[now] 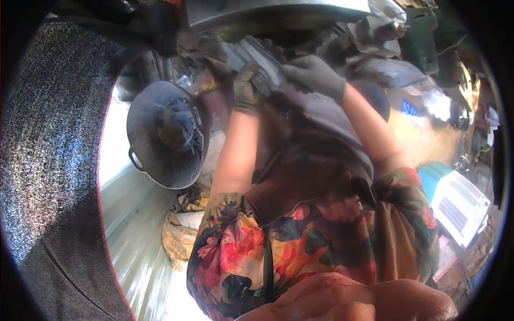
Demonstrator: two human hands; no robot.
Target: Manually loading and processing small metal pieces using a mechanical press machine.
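My left hand (pixel 247 90), in a grey-green work glove, is closed around a bundle of flat grey strips (pixel 262 60) near the top middle. The strips lie side by side and slant down to the right. Just right of them is my right hand (pixel 317 76), gloved as well, its fingertips pointing at the bundle's edge. Shadow and blur hide whether those fingers grip a strip. A dark apron (pixel 316 134) covers my lap beneath both hands. Left of my left forearm sits a black basin (pixel 147 128) with side handles, holding several similar grey strips (pixel 188 128).
Below the basin stands a tan sack (pixel 179 241) with scraps inside. A large dark speckled sheet (pixel 59 150) fills the left side. A pale curved panel (pixel 278 12) crosses the top. To the right are crumpled plastic (pixel 391 72) and a white slotted crate (pixel 460 206).
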